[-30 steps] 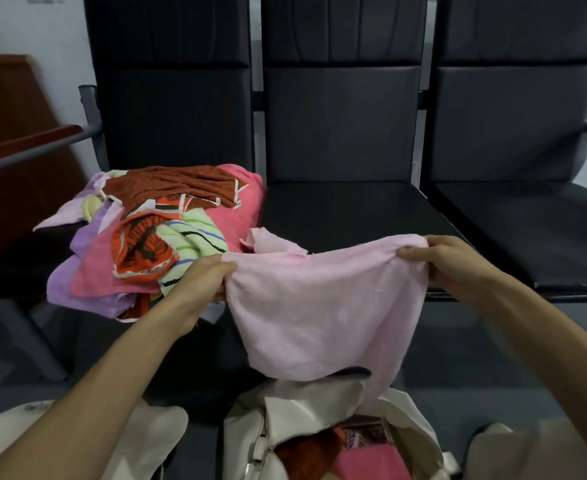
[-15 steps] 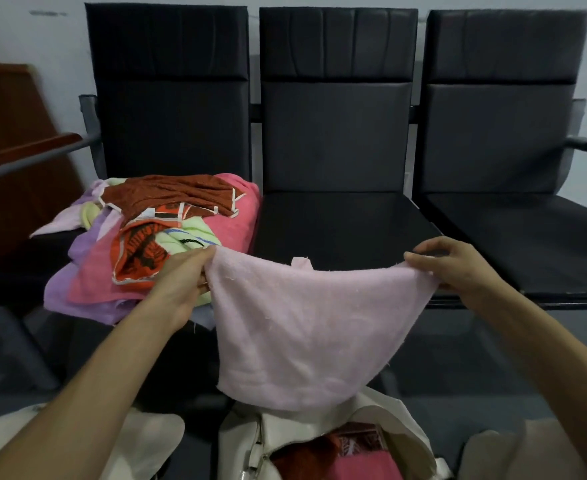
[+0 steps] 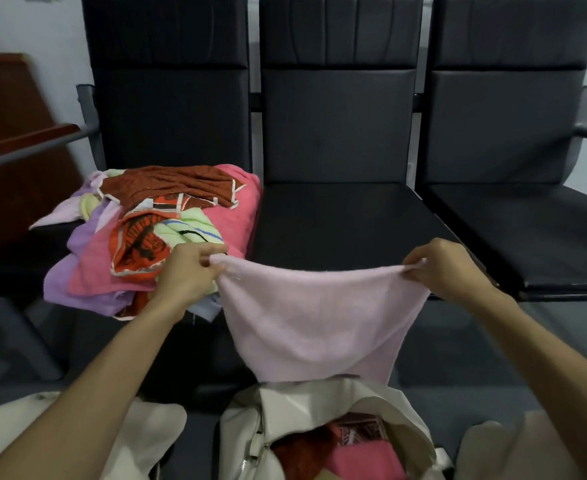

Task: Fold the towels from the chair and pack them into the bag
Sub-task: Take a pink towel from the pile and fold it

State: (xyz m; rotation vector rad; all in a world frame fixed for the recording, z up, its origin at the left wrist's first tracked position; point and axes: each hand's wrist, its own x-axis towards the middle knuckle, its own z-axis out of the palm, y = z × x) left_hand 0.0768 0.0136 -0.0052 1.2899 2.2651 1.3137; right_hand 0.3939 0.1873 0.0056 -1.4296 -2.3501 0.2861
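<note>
— Counts on the head camera, please?

— I make it two hands, one pale pink towel [image 3: 319,317] stretched between them, one heap of towels [image 3: 153,230], one bag [image 3: 319,400], and three black seats in a row.

— How does the towel look?

— Plain and soft, no pattern. The left hand [image 3: 188,271] pinches one top corner and the right hand [image 3: 447,268] pinches the other, fingers curled on the cloth. The top edge sags a little between them. The rest hangs in a rounded drape, its lower edge just above the bag's open mouth.

— What's around it?

— The heap sits on the left seat [image 3: 170,109], just beside the left hand: purple, pink, rust-brown and orange-patterned pieces in a tangle, some spilling over the front. The bag is cream and stands on the floor, with pink and dark red towels [image 3: 354,452] inside. I see a wooden panel [image 3: 11,133] at far left. The hanging towel covers part of the middle seat [image 3: 337,220] front edge; the right seat [image 3: 527,230] is well apart.
</note>
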